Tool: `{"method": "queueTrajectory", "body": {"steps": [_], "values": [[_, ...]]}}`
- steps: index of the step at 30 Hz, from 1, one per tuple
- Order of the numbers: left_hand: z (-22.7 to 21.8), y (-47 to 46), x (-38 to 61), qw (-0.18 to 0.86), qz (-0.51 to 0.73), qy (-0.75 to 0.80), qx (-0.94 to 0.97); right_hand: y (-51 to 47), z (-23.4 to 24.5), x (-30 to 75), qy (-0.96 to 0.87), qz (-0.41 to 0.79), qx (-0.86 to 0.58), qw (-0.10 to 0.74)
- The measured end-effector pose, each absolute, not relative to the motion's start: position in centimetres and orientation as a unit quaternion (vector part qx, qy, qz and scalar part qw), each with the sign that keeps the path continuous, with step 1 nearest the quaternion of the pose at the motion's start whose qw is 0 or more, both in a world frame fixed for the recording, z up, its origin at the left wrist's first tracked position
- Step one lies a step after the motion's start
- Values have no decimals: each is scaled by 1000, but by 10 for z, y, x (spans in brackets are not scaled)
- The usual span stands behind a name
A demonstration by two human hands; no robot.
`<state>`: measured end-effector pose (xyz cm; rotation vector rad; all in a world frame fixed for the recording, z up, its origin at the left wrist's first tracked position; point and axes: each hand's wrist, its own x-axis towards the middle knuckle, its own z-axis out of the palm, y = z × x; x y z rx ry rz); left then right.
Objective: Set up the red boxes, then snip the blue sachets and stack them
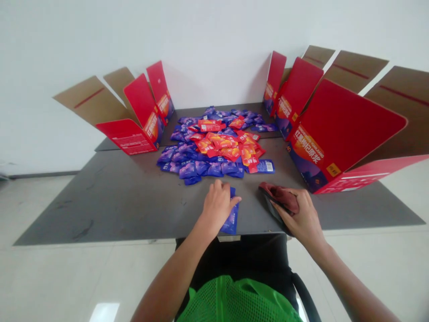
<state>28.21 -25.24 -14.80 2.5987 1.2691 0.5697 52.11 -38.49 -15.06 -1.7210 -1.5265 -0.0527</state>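
Left hand: fingers closed down over the upper end of a flat blue foil sachet, pressing it against the dark grey bench. The sachet extends from under these fingers toward the person, its long axis running almost straight fore-and-aft with a slight tilt. Left hand is nearer; right hand is well apart. Its fingers curve over a folded dark-red cloth, which lies on a flat black item; grip or mere contact, cannot tell. Ahead of the fingers: a heap of blue and red-orange foil sachets. Open red cardboard cartons stand beyond the right fingers, and more beyond the left. Carton sides carry large Chinese characters, apparently ending 枸杞原浆; finer print is illegible. One sachet shows a barcode.
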Motion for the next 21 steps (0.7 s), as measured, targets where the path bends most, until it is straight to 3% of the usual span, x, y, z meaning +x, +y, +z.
{"method": "queueTrajectory", "body": {"steps": [7, 11, 15, 21], "values": [[-122, -240, 282, 255, 171, 409, 860, -386, -159, 520, -580, -25, -689, 433], [-84, -249, 273, 326, 288, 337, 835, -385, -160, 521, -574, -24, -693, 435], [-71, -268, 255, 296, 354, 228, 857, -385, -160, 521, -571, -37, -697, 433], [-111, -296, 222, 214, 182, 211, 936, -386, -160, 519, -570, -32, -696, 436]]}}
